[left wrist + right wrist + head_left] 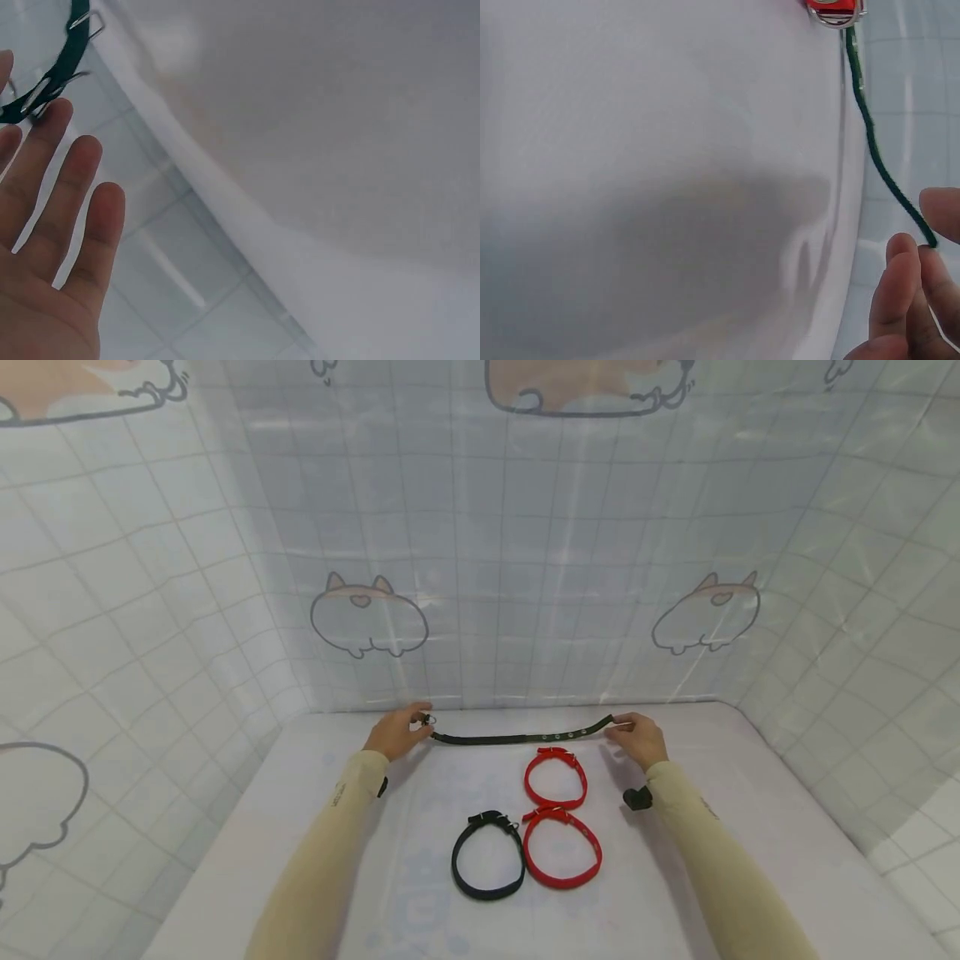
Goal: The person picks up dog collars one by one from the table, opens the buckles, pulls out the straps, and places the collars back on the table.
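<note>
A dark green collar is stretched out sideways near the back of the table, sagging a little in the middle. My left hand pinches its buckle end; in the left wrist view the metal buckle shows at the fingertips, while the other fingers spread loosely. The holed tip of the strap is pinched between thumb and fingers of my right hand. Closest in front of the strap lies a buckled red collar. Another red collar touches it from the front, with a black collar to its left.
The white table has its back edge just beyond both hands. A tiled-pattern curtain with cartoon dogs rises behind that edge and along both sides. A dark wrist camera hangs by the right cuff.
</note>
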`<action>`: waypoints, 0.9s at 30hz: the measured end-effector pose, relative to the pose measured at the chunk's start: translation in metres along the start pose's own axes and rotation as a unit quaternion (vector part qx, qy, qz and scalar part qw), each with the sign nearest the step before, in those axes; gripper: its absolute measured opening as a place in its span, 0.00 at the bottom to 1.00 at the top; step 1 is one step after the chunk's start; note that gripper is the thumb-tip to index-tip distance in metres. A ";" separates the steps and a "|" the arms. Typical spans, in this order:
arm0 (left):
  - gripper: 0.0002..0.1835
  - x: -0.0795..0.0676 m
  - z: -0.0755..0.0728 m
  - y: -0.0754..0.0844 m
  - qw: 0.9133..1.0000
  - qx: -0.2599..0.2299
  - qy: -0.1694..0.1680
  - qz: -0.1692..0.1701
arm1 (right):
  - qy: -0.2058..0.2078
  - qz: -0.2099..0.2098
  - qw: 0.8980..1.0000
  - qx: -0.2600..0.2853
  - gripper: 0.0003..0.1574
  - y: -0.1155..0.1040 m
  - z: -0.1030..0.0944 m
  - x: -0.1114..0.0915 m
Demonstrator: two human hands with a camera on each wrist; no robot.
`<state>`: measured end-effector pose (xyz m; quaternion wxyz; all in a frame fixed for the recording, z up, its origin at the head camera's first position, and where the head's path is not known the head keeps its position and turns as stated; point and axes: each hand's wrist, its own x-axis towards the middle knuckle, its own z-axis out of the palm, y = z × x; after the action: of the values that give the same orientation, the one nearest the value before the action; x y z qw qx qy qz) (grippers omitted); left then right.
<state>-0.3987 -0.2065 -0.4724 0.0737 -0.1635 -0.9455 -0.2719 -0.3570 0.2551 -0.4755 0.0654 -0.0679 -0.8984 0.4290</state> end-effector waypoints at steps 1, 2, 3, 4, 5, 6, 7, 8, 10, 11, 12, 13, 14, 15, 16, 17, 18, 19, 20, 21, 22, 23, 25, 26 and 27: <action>0.27 0.000 -0.002 0.002 1.000 0.000 0.001 -0.004 | 0.000 -0.001 1.000 0.005 0.27 0.000 -0.002 -0.001; 0.27 0.000 -0.004 0.004 1.000 0.001 0.001 -0.007 | 0.001 -0.002 1.000 0.009 0.27 0.000 -0.004 -0.002; 0.27 0.000 -0.005 0.006 1.000 0.004 0.003 -0.006 | 0.001 -0.002 1.000 0.014 0.27 0.000 -0.005 -0.003; 0.27 0.000 -0.006 0.008 1.000 0.008 0.008 -0.002 | 0.000 -0.001 1.000 0.020 0.27 0.000 -0.006 -0.005; 0.27 0.000 -0.007 0.011 1.000 0.013 0.015 0.002 | -0.001 0.000 1.000 0.024 0.27 0.001 -0.007 -0.006; 0.26 0.001 -0.008 0.014 0.999 0.019 0.024 0.008 | -0.001 0.000 1.000 0.028 0.27 0.001 -0.008 -0.007; 0.25 0.002 -0.007 0.018 0.999 0.026 0.035 0.016 | 0.000 0.001 1.000 0.030 0.27 0.001 -0.008 -0.008; 0.24 0.002 -0.007 0.023 0.998 0.034 0.047 0.024 | 0.000 -0.001 1.000 0.029 0.27 0.001 -0.008 -0.009; 0.22 0.005 -0.005 0.034 0.995 0.046 0.072 0.045 | -0.001 -0.008 1.000 0.026 0.27 0.001 -0.008 -0.010; 0.21 0.006 -0.003 0.041 0.994 0.050 0.081 0.054 | 0.000 -0.015 1.000 0.025 0.27 0.000 -0.008 -0.010; 0.20 0.007 -0.001 0.048 0.993 0.049 0.085 0.060 | -0.001 -0.020 1.000 0.024 0.26 -0.001 -0.007 -0.011; 0.19 0.009 0.003 0.054 0.993 0.050 0.087 0.065 | -0.001 -0.025 0.999 0.023 0.26 -0.002 -0.007 -0.011; 0.18 0.010 0.007 0.061 0.993 0.048 0.083 0.069 | -0.002 -0.031 0.999 0.023 0.26 -0.003 -0.006 -0.012; 0.18 0.011 0.012 0.069 0.994 0.044 0.077 0.070 | -0.004 -0.037 0.999 0.023 0.26 -0.004 -0.005 -0.012; 0.17 0.012 0.018 0.076 0.994 0.042 0.069 0.070 | -0.005 -0.044 0.999 0.024 0.26 -0.005 -0.004 -0.013; 0.17 0.012 0.024 0.083 0.995 0.039 0.058 0.069 | -0.007 -0.048 0.999 0.025 0.25 -0.006 -0.003 -0.014; 0.17 0.013 0.031 0.090 0.996 0.041 0.045 0.068 | -0.010 -0.052 0.998 0.025 0.25 -0.007 -0.001 -0.015; 0.18 0.013 0.038 0.097 0.996 0.043 0.031 0.066 | -0.012 -0.059 0.998 0.023 0.25 -0.009 0.000 -0.016; 0.18 0.013 0.045 0.104 0.997 0.040 0.014 0.064 | -0.015 -0.063 0.998 0.020 0.25 -0.010 0.000 -0.018; 0.18 0.012 0.053 0.110 0.997 0.041 -0.003 0.064 | -0.019 -0.068 0.997 0.017 0.25 -0.010 0.001 -0.019; 0.19 0.012 0.060 0.116 0.997 0.043 -0.019 0.066 | -0.022 -0.072 0.997 0.015 0.25 -0.011 0.003 -0.020; 0.20 0.011 0.067 0.122 0.996 0.044 -0.035 0.066 | -0.026 -0.076 0.997 0.014 0.25 -0.011 0.004 -0.022; 0.22 0.009 0.078 0.132 0.995 0.045 -0.064 0.064 | -0.033 -0.082 0.996 0.014 0.25 -0.010 0.006 -0.024; 0.22 0.008 0.082 0.137 0.994 0.046 -0.080 0.060 | -0.038 -0.085 0.996 0.014 0.25 -0.010 0.008 -0.025; 0.23 0.007 0.086 0.141 0.993 0.050 -0.092 0.055 | -0.044 -0.086 0.995 0.016 0.25 -0.010 0.009 -0.026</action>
<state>-0.3601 -0.0454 -0.4740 0.0091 -0.2361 -0.9500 -0.2040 -0.3341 0.2374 -0.4754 0.0637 0.0299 -0.8960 0.4384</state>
